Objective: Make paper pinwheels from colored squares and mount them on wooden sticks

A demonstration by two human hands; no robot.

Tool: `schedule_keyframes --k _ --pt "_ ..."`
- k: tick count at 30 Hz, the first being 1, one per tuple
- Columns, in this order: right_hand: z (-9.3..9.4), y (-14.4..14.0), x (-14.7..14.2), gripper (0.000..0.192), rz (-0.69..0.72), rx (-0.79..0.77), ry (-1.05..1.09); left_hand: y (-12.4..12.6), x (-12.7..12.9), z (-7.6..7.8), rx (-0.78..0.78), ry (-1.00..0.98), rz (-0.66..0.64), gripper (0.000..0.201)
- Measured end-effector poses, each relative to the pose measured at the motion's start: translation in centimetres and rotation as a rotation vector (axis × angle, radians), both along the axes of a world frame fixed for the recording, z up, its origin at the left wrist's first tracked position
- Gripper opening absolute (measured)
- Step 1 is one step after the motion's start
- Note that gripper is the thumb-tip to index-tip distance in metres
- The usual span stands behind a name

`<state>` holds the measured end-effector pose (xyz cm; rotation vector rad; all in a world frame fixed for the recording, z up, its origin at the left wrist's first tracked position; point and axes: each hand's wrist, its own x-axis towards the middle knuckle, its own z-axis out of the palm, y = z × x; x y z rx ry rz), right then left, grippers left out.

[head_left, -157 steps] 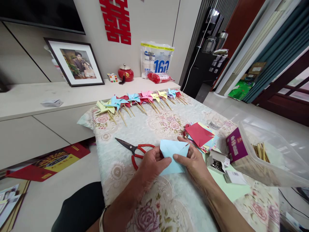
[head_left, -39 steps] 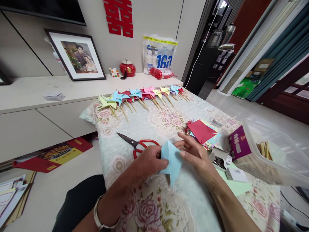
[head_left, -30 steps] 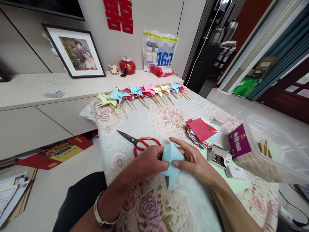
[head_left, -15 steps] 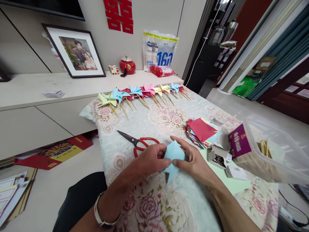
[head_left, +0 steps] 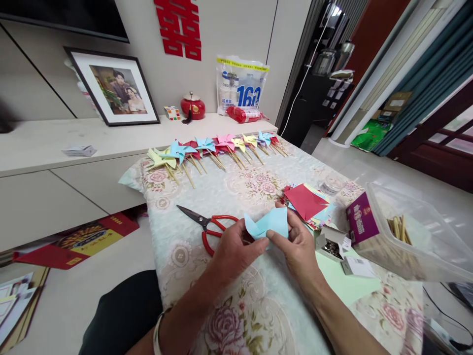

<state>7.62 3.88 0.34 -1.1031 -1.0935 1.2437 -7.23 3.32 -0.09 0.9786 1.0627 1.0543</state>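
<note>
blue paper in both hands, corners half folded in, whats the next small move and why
Probably pick a pin from the small open box with the right hand. Both hands pinch the light blue paper, its flaps curled toward the centre but unfastened, and the left hand could hold them. The finished pinwheels sit on sticks.

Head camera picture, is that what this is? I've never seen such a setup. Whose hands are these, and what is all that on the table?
Yes: one camera sits on a person's head and looks down at their own bare hands; there is no machine. The left hand and right hand together pinch a folded light blue paper above a flowered tablecloth. Red-handled scissors lie just left of the hands. To the right lie a stack of coloured paper squares, a small open box of pins and a clear tub holding wooden sticks. At the far edge lies a row of finished paper pinwheels.
</note>
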Motion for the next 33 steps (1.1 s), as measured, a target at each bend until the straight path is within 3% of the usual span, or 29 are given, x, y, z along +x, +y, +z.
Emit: schedule_keyframes --k 10,19,26,33 --pt "-0.3 -0.3 -0.2 0.061 0.041 -0.026 0.009 0.2 -0.2 -0.6 -0.031 0.035 0.083 0.027" --pt "0.3 -0.1 0.0 0.061 0.132 -0.153 0.175 -0.2 -0.6 1.3 -0.113 -0.093 0.056 0.028" --pt "0.4 0.0 0.2 0.045 0.146 -0.146 0.225 -0.4 -0.8 1.3 -0.11 -0.088 0.049 0.027" --pt "0.4 0.0 0.2 0.08 0.105 -0.194 0.184 0.0 -0.7 0.9 -0.082 0.03 -0.028 0.026"
